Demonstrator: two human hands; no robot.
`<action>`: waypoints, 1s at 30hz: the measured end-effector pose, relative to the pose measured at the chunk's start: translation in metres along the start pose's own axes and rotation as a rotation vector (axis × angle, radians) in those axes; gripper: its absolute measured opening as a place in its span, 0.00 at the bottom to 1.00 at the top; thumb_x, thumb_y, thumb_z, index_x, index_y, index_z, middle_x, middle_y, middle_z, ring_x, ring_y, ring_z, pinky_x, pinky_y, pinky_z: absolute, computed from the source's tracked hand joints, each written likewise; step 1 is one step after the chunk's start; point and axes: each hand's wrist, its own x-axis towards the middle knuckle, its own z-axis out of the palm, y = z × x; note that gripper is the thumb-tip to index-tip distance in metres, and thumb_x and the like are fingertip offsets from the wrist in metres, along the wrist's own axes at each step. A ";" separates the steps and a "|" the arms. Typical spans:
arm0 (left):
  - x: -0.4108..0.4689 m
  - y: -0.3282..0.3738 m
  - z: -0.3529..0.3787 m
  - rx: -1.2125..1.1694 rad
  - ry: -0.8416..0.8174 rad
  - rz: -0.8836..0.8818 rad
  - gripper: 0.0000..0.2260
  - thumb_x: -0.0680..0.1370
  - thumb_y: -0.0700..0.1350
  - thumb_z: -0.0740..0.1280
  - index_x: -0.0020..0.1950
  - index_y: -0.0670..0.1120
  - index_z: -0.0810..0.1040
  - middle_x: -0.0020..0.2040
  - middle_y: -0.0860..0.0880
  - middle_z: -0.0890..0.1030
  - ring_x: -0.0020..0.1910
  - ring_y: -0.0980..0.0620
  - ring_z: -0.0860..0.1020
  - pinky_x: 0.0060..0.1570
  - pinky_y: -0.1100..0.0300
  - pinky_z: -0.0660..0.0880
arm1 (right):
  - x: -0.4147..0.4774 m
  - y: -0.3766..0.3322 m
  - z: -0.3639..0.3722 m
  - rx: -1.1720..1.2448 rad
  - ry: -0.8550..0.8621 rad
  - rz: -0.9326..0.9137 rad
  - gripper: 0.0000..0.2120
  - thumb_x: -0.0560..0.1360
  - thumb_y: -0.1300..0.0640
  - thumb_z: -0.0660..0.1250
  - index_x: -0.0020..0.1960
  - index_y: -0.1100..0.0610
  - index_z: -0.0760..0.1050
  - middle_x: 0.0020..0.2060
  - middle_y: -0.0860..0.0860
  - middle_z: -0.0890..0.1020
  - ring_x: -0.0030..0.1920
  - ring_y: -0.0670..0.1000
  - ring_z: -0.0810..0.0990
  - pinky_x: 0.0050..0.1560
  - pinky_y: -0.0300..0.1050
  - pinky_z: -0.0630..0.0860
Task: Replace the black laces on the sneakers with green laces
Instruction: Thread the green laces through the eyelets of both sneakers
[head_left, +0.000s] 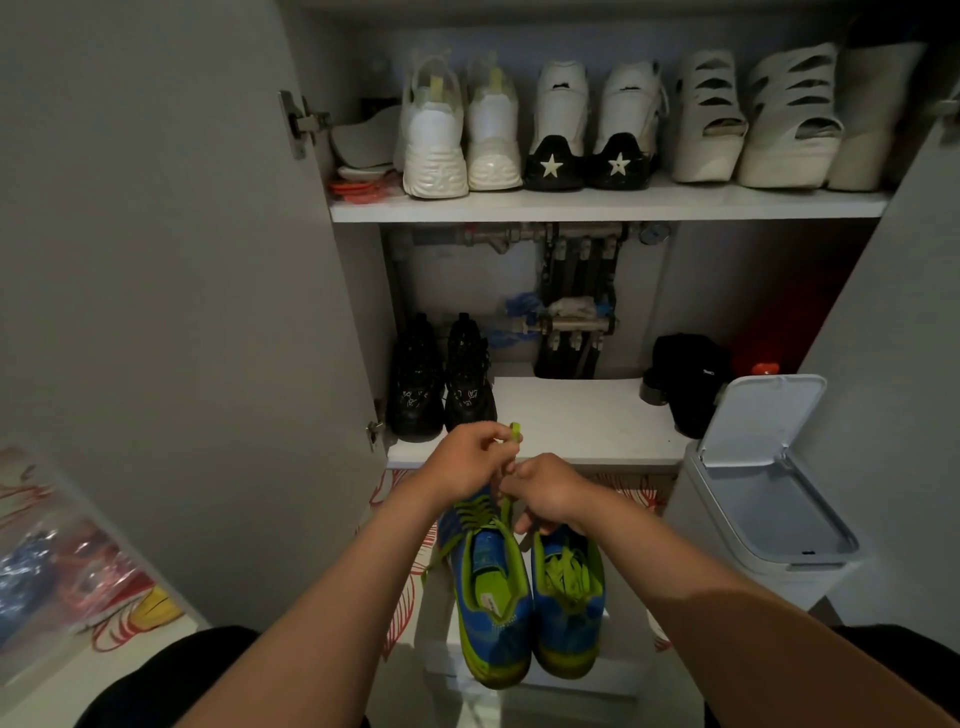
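Our left hand (467, 457) is pinching the tip of the green lace (515, 431) and lifting it. Our right hand (550, 493) is curling round the same lace lower down, probably taking up slack so it feeds through an eyelet. We are keeping the two hands close together, just above the sneakers (519, 644), near centre.

- **Sneakers:** two, side by side, heels toward us.
  - The left sneaker (491, 597) is showing dark crossings; we cannot tell whether they are lace or shadow.
  - The right sneaker (569, 597) is showing green lacing.
- **Lace in hand:** one.
- **Far side:** the upper shelf (597, 208) is carrying six pale shoes (587, 124), and the lower shelf (582, 415) two black shoes (441, 384).
- **Right:** one bin (769, 483), lid open.
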 end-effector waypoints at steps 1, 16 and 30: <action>0.000 -0.004 -0.003 0.131 0.024 -0.021 0.03 0.79 0.42 0.67 0.51 0.46 0.79 0.40 0.48 0.79 0.36 0.53 0.75 0.42 0.56 0.74 | 0.001 0.000 -0.001 0.003 0.017 0.007 0.11 0.82 0.55 0.61 0.49 0.59 0.79 0.39 0.63 0.81 0.34 0.56 0.83 0.27 0.41 0.69; -0.017 -0.043 0.001 0.578 -0.216 -0.193 0.20 0.73 0.40 0.71 0.64 0.47 0.75 0.56 0.47 0.80 0.53 0.50 0.78 0.50 0.59 0.74 | -0.001 -0.020 -0.013 0.315 0.253 -0.148 0.12 0.82 0.58 0.60 0.51 0.61 0.80 0.45 0.56 0.85 0.27 0.51 0.74 0.22 0.34 0.68; -0.016 0.025 -0.029 0.202 -0.061 0.025 0.12 0.78 0.39 0.62 0.49 0.52 0.82 0.43 0.47 0.83 0.41 0.54 0.78 0.45 0.59 0.73 | -0.012 -0.034 -0.028 0.122 0.013 -0.267 0.15 0.83 0.57 0.59 0.48 0.64 0.81 0.31 0.53 0.77 0.22 0.47 0.65 0.23 0.38 0.62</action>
